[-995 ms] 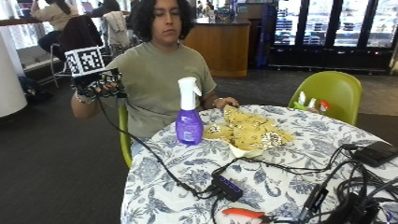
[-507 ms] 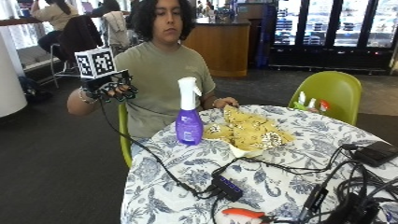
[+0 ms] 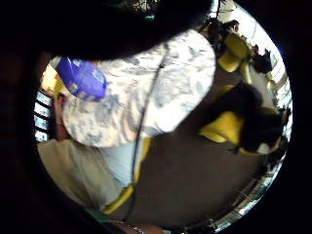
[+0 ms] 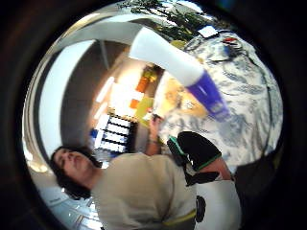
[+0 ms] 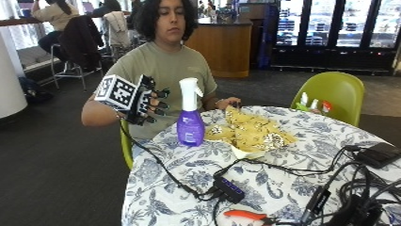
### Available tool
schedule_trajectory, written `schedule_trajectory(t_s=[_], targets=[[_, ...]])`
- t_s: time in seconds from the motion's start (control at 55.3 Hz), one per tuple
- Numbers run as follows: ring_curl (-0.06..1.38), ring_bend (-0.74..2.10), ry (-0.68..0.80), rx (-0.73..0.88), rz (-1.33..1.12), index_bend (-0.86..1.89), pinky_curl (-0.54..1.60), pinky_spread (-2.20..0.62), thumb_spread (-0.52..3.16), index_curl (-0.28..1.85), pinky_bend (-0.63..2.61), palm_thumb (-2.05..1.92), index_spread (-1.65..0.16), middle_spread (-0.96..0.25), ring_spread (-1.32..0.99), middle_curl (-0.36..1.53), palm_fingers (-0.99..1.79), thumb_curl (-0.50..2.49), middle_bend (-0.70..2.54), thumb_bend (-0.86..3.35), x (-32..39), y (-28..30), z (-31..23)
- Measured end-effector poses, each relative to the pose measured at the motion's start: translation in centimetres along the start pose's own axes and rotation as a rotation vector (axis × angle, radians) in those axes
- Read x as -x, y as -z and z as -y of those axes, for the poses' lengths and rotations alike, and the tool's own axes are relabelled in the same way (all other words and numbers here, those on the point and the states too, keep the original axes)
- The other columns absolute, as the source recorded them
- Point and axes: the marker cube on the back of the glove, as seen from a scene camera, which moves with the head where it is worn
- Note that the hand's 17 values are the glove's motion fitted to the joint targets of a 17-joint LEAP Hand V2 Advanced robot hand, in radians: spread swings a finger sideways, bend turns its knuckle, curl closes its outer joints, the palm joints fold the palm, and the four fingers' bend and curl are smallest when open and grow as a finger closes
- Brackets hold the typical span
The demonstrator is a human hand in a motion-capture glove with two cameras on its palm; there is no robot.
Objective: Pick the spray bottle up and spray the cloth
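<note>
Hovering open, right hand [image 5: 150, 100] near spray bottle [image 5: 190, 113].

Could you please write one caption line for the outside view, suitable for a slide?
Gloved right hand open beside the upright purple spray bottle, not touching it; yellow patterned cloth lies on the floral tablecloth.

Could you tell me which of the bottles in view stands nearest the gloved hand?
The purple spray bottle on the table, beside the gloved hand; the small bottles stand far across by the green chair.

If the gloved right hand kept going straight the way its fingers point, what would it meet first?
Most likely the spray bottle: the right hand, fingers spread, points at its white neck with nothing between. Depth is unclear.
</note>
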Motion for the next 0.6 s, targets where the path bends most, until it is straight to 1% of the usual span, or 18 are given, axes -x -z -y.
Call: schedule_trajectory(t_s=[0.127, 0.181, 0.235, 0.253, 0.29, 0.308, 0.344, 0.38, 0.507, 0.597], targets=[[0.33, 0.50, -0.064, -0.043, 0.261, 0.09, 0.36, 0.23, 0.99, 0.16, 0.39, 0.68, -0.37, -0.01, -0.06, 0.34, 0.34, 0.34, 0.24, 0.00, 0.2, -2.3, 1.2], [0.34, 0.54, -0.077, -0.073, 0.332, 0.09, 0.37, 0.21, 1.00, 0.15, 0.48, 0.74, -0.35, -0.01, -0.06, 0.33, 0.47, 0.36, 0.20, 0.02, 0.1, -3.0, 2.1], [0.35, 0.63, -0.074, -0.115, 0.371, 0.09, 0.37, 0.07, 1.02, 0.15, 0.55, 0.81, -0.30, -0.02, -0.09, 0.35, 0.85, 0.38, 0.25, 0.04, -0.1, -3.6, 2.8], [0.35, 0.65, -0.072, -0.125, 0.380, 0.11, 0.38, 0.00, 1.02, 0.16, 0.58, 0.82, -0.30, -0.04, -0.10, 0.36, 1.03, 0.38, 0.28, 0.04, -0.1, -3.7, 3.0], [0.36, 0.66, -0.074, -0.146, 0.403, 0.12, 0.38, -0.08, 1.03, 0.18, 0.59, 0.84, -0.28, -0.05, -0.12, 0.37, 1.14, 0.39, 0.28, 0.04, -0.1, -3.9, 3.4], [0.38, 0.68, -0.076, -0.160, 0.417, 0.19, 0.41, -0.10, 1.02, 0.21, 0.63, 0.88, -0.28, -0.07, -0.13, 0.40, 1.31, 0.41, 0.34, 0.06, -0.1, -4.0, 3.6], [0.42, 0.72, -0.079, -0.189, 0.445, 0.22, 0.45, -0.12, 1.03, 0.24, 0.68, 0.91, -0.28, -0.09, -0.14, 0.44, 1.40, 0.42, 0.40, 0.07, 0.0, -4.2, 3.9], [0.46, 0.77, -0.083, -0.200, 0.466, 0.34, 0.49, -0.11, 1.09, 0.29, 0.73, 0.95, -0.28, -0.11, -0.15, 0.47, 1.49, 0.44, 0.48, 0.10, -0.1, -4.3, 4.2], [0.55, 0.93, -0.078, -0.166, 0.490, 0.58, 0.59, -0.13, 1.22, 0.40, 0.85, 1.00, -0.27, -0.16, -0.18, 0.59, 1.40, 0.48, 0.69, 0.15, 0.2, -4.4, 3.9], [0.60, 1.01, -0.010, -0.116, 0.464, 0.67, 0.64, -0.13, 1.30, 0.47, 0.91, 1.01, -0.27, -0.18, -0.19, 0.66, 1.31, 0.51, 0.79, 0.17, 0.4, -3.4, 2.4]])
